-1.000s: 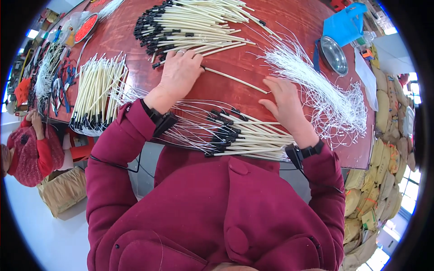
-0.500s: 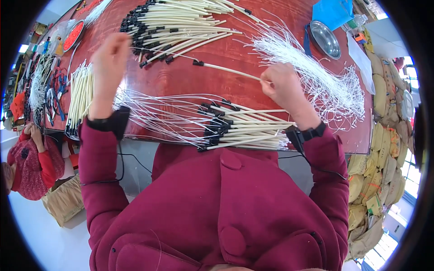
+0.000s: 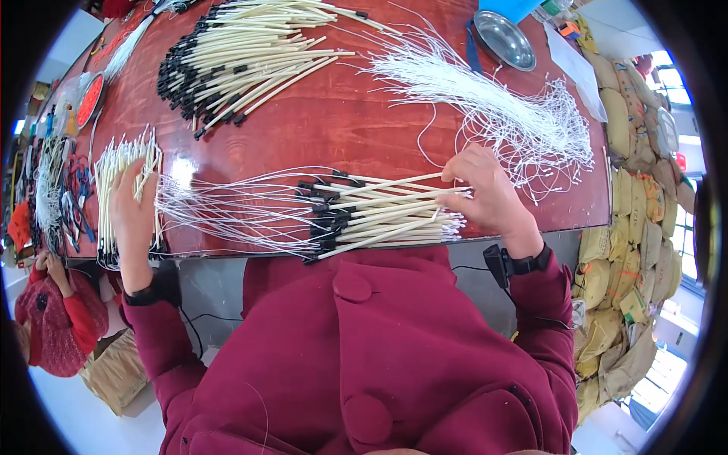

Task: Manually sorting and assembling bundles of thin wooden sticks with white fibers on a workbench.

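A bundle of cream tubes with black collars and thin white wire tails (image 3: 379,216) lies along the near edge of the red-brown table (image 3: 341,129). My right hand (image 3: 491,196) rests on the bundle's right end, its fingers pinching one tube at the top of the bundle. My left hand (image 3: 133,208) lies on a separate pile of cream tubes (image 3: 114,178) at the table's left edge, with its fingers curled around a tube there. Both sleeves are maroon, each with a black wrist device.
A big heap of black-tipped cream tubes (image 3: 243,53) lies at the far side. Loose white wires (image 3: 493,102) spread at the right, near a metal dish (image 3: 504,38). A red round lid (image 3: 89,98) sits far left. Sacks (image 3: 637,227) stack at right. Another person in red (image 3: 53,318) sits lower left.
My left hand has swung from the far heap to the left pile and come down onto it. My right hand has brought a single tube toward me onto the near bundle.
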Demonstrator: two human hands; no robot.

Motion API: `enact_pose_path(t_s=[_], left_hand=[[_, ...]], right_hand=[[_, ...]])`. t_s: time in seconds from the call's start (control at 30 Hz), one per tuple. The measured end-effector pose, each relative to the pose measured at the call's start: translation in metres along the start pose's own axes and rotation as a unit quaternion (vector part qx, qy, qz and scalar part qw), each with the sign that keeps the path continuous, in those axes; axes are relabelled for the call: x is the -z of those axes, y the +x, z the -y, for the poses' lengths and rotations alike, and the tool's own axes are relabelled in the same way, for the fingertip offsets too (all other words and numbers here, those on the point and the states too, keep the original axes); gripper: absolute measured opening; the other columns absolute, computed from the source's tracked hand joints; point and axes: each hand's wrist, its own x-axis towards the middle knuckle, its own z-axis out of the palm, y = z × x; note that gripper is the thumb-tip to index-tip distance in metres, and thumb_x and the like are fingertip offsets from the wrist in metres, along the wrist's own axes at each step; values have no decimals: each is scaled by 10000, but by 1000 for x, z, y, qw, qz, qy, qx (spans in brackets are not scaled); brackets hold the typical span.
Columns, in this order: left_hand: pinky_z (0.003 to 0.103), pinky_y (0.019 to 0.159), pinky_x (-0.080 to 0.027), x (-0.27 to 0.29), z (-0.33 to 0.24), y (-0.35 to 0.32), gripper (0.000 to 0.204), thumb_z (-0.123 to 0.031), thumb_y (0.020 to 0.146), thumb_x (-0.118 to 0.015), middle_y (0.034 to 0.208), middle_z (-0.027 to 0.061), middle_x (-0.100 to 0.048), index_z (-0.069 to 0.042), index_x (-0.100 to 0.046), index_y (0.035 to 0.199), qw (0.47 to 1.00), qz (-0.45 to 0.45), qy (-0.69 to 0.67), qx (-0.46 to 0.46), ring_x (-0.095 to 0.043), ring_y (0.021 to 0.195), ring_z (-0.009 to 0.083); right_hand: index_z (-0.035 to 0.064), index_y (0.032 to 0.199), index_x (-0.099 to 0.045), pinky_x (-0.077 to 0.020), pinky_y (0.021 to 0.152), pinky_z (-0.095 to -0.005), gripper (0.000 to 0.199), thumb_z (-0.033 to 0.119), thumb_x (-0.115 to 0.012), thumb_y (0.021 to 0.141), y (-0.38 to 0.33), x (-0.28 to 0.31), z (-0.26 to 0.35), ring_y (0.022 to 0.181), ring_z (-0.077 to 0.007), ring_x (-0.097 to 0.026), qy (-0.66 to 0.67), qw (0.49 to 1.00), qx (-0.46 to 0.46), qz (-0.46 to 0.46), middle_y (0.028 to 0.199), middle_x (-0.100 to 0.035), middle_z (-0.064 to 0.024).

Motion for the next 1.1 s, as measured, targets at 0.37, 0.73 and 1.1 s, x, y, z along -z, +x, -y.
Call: enact_pose_path(t_s=[0.37,0.73,1.1], left_hand=[[408,860,-534,-125,-280,106,202,-144,869,-698,1086,109,-628,-44,-651,1038,830,186,-272,-450,-645,1014,308],[499,680,-527,-148,-325,101,133,-114,914,-611,983,177,-644,-19,-560,991,817,272,-293,-415,-674,856,377],[508,697,-521,-153,-317,103,125,-146,957,-578,827,183,-677,-22,-564,974,859,307,-282,-299,-676,842,389]], right_hand=[[30,1103,-685,-458,897,-416,210,79,-645,902,-1,-7,-10,989,-305,-618,-100,988,-41,-112,1072,-692,-110],[8,1200,-677,-460,955,-431,302,89,-635,913,-10,-20,-22,1056,-316,-613,-80,989,-67,-101,1167,-687,-123],[-41,1294,-627,-418,1058,-436,570,387,-667,920,-15,-33,-17,1229,-341,-526,-108,993,-34,-47,1446,-569,-135]])
